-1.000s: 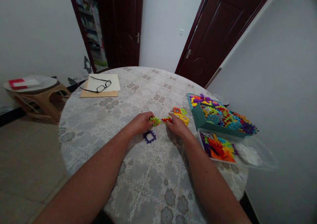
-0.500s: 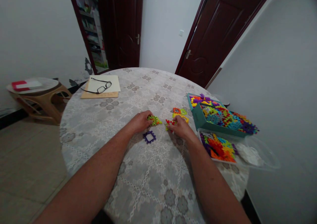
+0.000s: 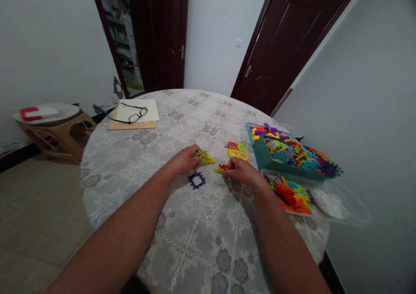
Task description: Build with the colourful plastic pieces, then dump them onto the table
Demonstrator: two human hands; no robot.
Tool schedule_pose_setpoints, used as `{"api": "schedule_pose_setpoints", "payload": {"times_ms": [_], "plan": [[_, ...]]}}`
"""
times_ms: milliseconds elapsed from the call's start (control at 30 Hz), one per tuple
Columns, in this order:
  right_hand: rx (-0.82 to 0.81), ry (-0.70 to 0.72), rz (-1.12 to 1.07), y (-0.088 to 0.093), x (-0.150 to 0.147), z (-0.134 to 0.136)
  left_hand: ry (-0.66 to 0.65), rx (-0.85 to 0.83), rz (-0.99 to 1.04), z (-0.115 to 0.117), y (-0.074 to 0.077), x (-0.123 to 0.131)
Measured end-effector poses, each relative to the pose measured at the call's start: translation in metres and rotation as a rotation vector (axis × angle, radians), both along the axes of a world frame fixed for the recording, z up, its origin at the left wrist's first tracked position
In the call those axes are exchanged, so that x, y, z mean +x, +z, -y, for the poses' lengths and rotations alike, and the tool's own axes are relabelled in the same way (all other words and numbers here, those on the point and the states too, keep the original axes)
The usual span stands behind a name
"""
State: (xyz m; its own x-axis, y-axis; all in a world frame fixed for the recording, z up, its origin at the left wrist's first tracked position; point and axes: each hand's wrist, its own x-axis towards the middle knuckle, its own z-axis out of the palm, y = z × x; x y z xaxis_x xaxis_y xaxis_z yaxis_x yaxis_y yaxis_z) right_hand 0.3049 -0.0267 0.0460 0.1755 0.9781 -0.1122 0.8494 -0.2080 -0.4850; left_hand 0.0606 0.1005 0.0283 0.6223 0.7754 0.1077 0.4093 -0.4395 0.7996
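My left hand (image 3: 190, 157) is closed on a yellow-green toothed plastic building piece (image 3: 205, 157) with some orange in it. A short gap to the right, my right hand (image 3: 238, 171) pinches a red and lime building piece (image 3: 224, 168), its pointed end turned towards the left one. The fingers hide part of both pieces. Just below my left hand lies a dark purple square frame piece (image 3: 196, 180), flat on the table. Beyond my right hand rest yellow ring pieces (image 3: 238, 154), an orange ring piece (image 3: 232, 145) and a lime one (image 3: 242, 146).
To the right stand a teal box (image 3: 264, 155) heaped with coloured pieces and a clear plastic tray (image 3: 352, 207) with more pieces and white string. Black glasses (image 3: 134, 118) lie on paper at the far left of the round table (image 3: 182, 233). Beside it is a stool (image 3: 69, 131).
My right hand has come slightly nearer to me and turned its red and lime piece, uncovering the yellow rings. The left hand's piece has shifted a little to the right.
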Motion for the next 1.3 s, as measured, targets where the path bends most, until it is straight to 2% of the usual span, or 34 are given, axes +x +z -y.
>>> {"api": "schedule_pose_setpoints", "payload": {"times_ms": [233,433,667,833,967,1300], "plan": [[0.173,0.105,-0.028,-0.014,-0.018,-0.008,-0.052,0.018,0.013,0.003,0.006,-0.001],[0.286,0.234,0.034,-0.018,-0.03,-0.011,-0.087,-0.017,0.064,0.001,0.002,-0.001],[0.383,0.184,-0.018,-0.022,-0.042,-0.015,-0.08,-0.031,0.099,0.003,0.006,0.0],[0.498,0.148,-0.103,-0.036,-0.048,-0.019,-0.044,-0.033,0.115,0.009,0.014,0.001],[0.6,0.078,-0.173,-0.047,-0.052,-0.023,-0.055,-0.029,0.131,0.01,0.013,0.004],[0.604,0.048,-0.169,-0.057,-0.057,-0.036,-0.131,0.039,0.084,0.01,0.007,0.006]]}}
